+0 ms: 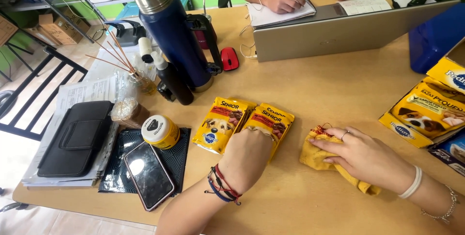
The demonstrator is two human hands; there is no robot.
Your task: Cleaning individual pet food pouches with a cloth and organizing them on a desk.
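Wooden desk (310, 90), green wall behind; left hand (244, 160) grips yellow pouches (242, 121), right hand (365, 155) presses yellow cloth (317, 157).

Bare tabletop (334, 90) lies open between the laptop (339, 34) and the pouches (242, 121); a flask (174, 31) blocks the left.

Glossy foil pouches (242, 123), matt yellow cloth (319, 160), smooth wooden table (339, 85).
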